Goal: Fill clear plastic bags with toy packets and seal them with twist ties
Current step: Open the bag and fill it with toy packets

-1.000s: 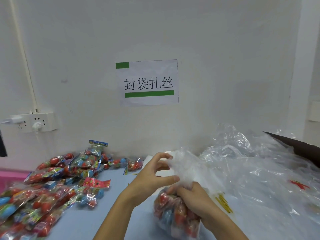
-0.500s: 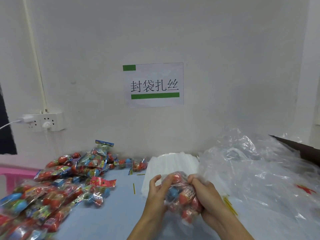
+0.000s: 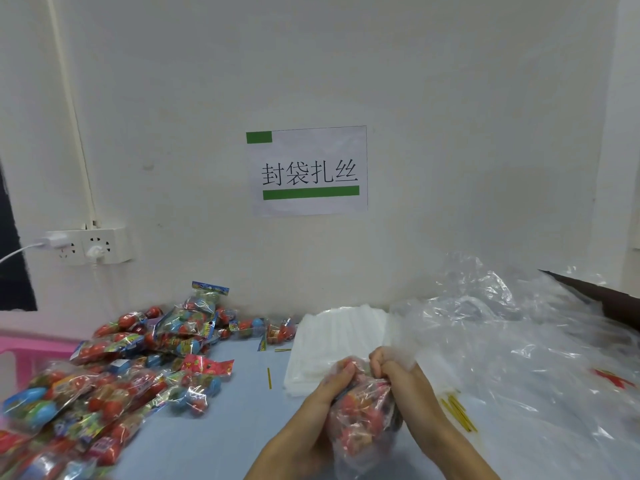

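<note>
A clear plastic bag (image 3: 363, 417) stuffed with red and blue toy packets sits low in the middle, between both hands. My left hand (image 3: 325, 393) grips its left side with curled fingers. My right hand (image 3: 398, 372) grips the gathered top of the bag on the right. A heap of loose toy packets (image 3: 114, 368) covers the left of the blue table (image 3: 225, 427). Gold twist ties (image 3: 459, 412) lie in a bunch to the right of my right wrist, and a single one (image 3: 269, 377) lies left of my hands.
A flat stack of white bags (image 3: 339, 337) lies by the wall behind my hands. Crumpled clear plastic sheeting (image 3: 519, 341) piles up on the right. A pink basket (image 3: 20, 351) stands at far left. A power strip (image 3: 90, 245) and paper sign (image 3: 308, 171) hang on the wall.
My left hand came down from the bag's raised mouth onto its side. The bag was squeezed between both hands, and the loose top is now gathered under my right hand.
</note>
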